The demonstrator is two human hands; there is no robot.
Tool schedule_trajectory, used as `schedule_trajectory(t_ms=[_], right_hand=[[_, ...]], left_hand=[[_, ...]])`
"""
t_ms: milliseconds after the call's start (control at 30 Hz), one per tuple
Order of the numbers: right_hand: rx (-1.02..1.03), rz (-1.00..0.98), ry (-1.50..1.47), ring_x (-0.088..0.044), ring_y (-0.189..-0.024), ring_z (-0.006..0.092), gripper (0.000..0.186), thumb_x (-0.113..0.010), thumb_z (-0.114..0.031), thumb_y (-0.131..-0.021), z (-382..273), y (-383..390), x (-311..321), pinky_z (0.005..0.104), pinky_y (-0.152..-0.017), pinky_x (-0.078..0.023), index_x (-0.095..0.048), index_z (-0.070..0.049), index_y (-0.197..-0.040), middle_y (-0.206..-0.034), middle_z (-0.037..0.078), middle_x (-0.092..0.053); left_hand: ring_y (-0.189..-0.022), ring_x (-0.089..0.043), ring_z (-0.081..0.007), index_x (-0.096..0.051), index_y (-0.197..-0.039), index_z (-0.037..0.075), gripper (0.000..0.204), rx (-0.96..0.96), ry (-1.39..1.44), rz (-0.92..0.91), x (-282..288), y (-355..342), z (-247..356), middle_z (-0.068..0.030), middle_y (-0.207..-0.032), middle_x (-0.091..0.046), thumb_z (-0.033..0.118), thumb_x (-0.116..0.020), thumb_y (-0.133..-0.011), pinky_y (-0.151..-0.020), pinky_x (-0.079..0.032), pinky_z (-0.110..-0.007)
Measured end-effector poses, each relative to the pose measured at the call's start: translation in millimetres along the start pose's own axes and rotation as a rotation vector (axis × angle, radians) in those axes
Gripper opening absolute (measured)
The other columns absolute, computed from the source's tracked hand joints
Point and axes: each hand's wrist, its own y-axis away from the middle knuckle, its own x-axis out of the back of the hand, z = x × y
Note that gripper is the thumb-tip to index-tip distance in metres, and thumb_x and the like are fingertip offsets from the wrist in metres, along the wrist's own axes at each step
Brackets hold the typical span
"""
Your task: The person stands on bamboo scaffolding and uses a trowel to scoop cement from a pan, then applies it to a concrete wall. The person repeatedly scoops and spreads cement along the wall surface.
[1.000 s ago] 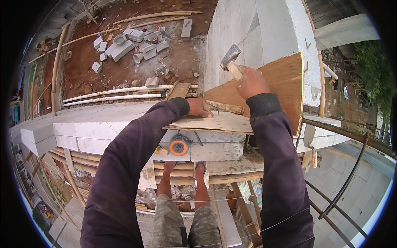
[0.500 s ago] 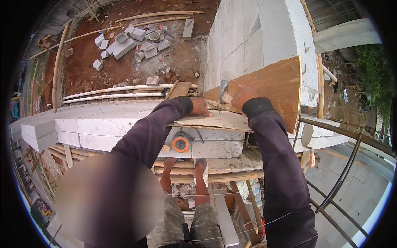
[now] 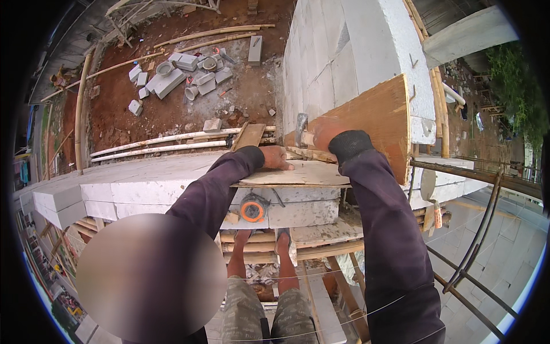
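Hammer [image 3: 301, 127] jutted leftward from the right hand [image 3: 324, 134] in the head view, its handle wrapped by closed fingers, its head just beyond them. Near it, the left hand [image 3: 276, 157] rested at the plywood sheet [image 3: 312, 174], fingers curled; whether they pinched anything, I could not tell.

We see pale printed lettering on the shorts [image 3: 243, 315], below the reel [image 3: 252, 211]: short words scattered over both legs of the gray-green cloth, with folds and blur breaking up much of it. To the right of the reel, we find reddish marks on the pale handle [image 3: 438, 215] of a trowel [image 3: 428, 184], too small for us to tell whether they are letters. On the reel itself we can read nothing.
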Motion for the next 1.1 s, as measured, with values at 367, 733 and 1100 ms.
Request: schedule_trajectory(t_ms=[367,733,1100], right_hand=[[-0.062,-0.081,-0.098,-0.061,-0.104,0.0337,0.028,-0.054,-0.02,-0.085,-11,18,7,0.0419,-0.088,-0.049,-0.067,0.002,-0.097,-0.11,0.021,-0.064],[-0.012,0.22,-0.591,-0.067,-0.071,0.0283,0.035,-0.064,-0.012,-0.077,-8,60,11,0.0398,-0.062,-0.053,-0.06,0.004,-0.108,-0.086,0.022,-0.067],[0.036,0.728,-1.286,-0.059,-0.06,0.0161,0.032,-0.064,-0.008,-0.076,-60,209,21,0.0341,-0.056,-0.049,-0.053,0.003,-0.104,-0.073,0.009,-0.059]], left_hand=[[-0.078,-0.049,-0.0175,-0.052,-0.082,0.008,0.053,0.024,0.023,0.0,-1,2,-10,-0.0046,-0.077,-0.051,0.059,-0.067,-0.078,-0.069,-0.041,-0.033],[-0.09,-0.055,-0.0238,-0.059,-0.098,0.004,0.061,-0.01,-0.071,-0.05,5,-3,0,-0.0107,-0.093,-0.059,0.062,-0.062,-0.08,-0.079,-0.042,-0.037],[-0.067,-0.055,-0.0152,-0.06,-0.078,0.004,0.028,-0.072,0.169,0.415,67,40,6,-0.0032,-0.072,-0.061,0.031,-0.069,-0.081,-0.059,-0.044,-0.033]])
